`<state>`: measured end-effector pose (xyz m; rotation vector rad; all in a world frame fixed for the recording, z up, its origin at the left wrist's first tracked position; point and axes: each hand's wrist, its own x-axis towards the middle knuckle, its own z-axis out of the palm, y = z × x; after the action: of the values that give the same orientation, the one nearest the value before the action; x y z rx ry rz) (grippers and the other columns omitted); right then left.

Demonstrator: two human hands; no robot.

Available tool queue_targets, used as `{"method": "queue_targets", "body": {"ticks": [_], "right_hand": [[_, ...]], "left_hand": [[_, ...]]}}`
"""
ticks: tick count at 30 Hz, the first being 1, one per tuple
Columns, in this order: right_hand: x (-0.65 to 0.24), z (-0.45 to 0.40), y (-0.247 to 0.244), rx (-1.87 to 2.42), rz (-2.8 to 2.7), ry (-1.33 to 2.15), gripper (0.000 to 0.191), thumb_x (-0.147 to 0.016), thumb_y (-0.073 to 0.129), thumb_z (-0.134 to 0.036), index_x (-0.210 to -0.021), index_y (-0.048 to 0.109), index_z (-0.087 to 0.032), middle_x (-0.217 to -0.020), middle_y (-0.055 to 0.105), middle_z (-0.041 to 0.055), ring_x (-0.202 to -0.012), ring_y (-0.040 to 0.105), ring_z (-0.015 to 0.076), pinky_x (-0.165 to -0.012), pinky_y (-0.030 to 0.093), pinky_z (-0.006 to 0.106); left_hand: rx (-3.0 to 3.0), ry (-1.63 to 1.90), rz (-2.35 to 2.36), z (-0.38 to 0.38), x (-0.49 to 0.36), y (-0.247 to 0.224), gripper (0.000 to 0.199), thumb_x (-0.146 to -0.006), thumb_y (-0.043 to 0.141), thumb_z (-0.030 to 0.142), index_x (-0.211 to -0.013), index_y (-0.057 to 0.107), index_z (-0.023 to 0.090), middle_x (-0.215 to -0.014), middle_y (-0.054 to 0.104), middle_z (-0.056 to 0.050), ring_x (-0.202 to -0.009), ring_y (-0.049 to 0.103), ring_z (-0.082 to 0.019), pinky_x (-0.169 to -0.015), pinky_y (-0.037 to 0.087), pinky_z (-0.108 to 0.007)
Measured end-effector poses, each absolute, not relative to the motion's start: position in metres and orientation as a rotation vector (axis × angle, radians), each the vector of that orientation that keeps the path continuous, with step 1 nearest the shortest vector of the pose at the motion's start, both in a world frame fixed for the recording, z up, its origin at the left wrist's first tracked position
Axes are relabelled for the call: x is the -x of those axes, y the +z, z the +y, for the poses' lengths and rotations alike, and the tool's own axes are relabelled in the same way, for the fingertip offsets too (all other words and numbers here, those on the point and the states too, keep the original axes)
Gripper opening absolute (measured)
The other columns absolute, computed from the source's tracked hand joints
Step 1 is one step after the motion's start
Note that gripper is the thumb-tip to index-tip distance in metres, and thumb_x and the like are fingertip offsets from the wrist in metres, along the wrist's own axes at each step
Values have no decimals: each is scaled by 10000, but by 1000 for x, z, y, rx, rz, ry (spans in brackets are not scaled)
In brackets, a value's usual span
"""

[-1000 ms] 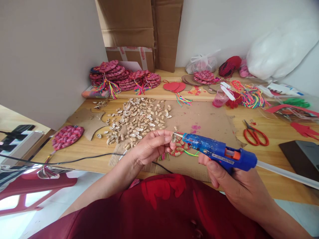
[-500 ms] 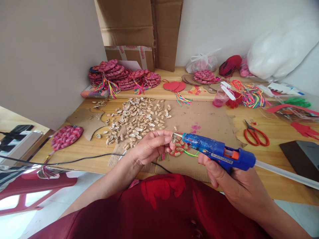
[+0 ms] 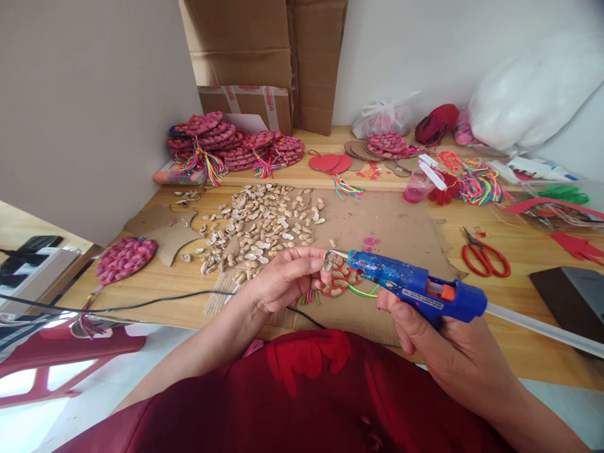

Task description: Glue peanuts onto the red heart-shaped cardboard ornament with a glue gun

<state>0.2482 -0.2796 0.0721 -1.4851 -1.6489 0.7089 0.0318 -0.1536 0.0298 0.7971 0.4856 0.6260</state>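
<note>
Between thumb and fingers, my left hand point(image 3: 287, 277) pinches a peanut shell point(image 3: 329, 260), its hollow side showing. My right hand point(image 3: 438, 340) is wrapped round the handle of a blue glue gun point(image 3: 401, 277), whose metal nozzle points left, right at the shell. A long white glue stick point(image 3: 542, 327) sticks out of the gun's back. Below the nozzle, partly hidden by the gun and my fingers, lies a red disc point(image 3: 340, 282) covered with peanut shells, with coloured strings at its edge. A heap of loose peanut shells point(image 3: 264, 220) spreads on cardboard beyond my left hand.
Orange-handled scissors point(image 3: 486, 255) lie at the right, near a dark flat object point(image 3: 570, 302). Pink shell-covered discs point(image 3: 212, 141) are stacked at the back left; another pink disc point(image 3: 126, 259) rests at the left. A black cable point(image 3: 189, 301) crosses the front. Red discs point(image 3: 330, 163) sit behind.
The glue gun has shifted slightly to the right, drawing its nozzle back a little from the shell. More of the shell's hollow now shows. My left hand has hardly moved.
</note>
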Motion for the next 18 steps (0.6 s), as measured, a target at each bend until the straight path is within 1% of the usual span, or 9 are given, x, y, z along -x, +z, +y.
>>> {"method": "queue_targets", "body": {"ticks": [7, 18], "right_hand": [[-250, -280, 69, 1487, -1650, 707, 145, -987, 535, -353, -929, 639, -269, -730, 663, -14, -665, 642, 157, -605, 490, 301], [-250, -279, 68, 1478, -1661, 722, 135, -992, 530, -336, -960, 632, -254, -760, 674, -12, -702, 659, 152, -594, 486, 278]], "left_hand": [[-791, 627, 476, -152, -32, 31, 251, -757, 833, 343, -743, 721, 118, -694, 628, -34, -666, 568, -115, -642, 418, -232], [-790, 632, 467, -152, -32, 31, 260, -756, 833, 341, -737, 719, 108, -693, 628, -39, -664, 572, -117, -645, 427, -229]]}}
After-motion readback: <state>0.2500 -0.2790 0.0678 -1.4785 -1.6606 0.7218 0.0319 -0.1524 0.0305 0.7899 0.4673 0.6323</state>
